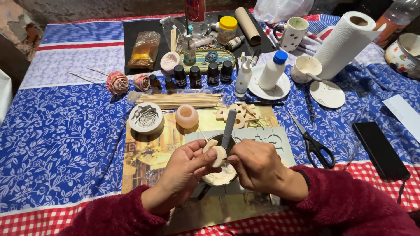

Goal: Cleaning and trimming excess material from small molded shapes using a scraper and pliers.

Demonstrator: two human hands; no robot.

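Your left hand (186, 168) pinches the small pale mould (217, 154); right hand (256, 166) grips the spatula (228, 129), so fill steadily above the cup (221, 177).

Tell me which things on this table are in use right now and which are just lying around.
In use: left hand, right hand, small cream mould, grey-handled tool, bowl of paste.
Lying about: scissors, paper towel roll, black phone, dark dropper bottles, skewers.
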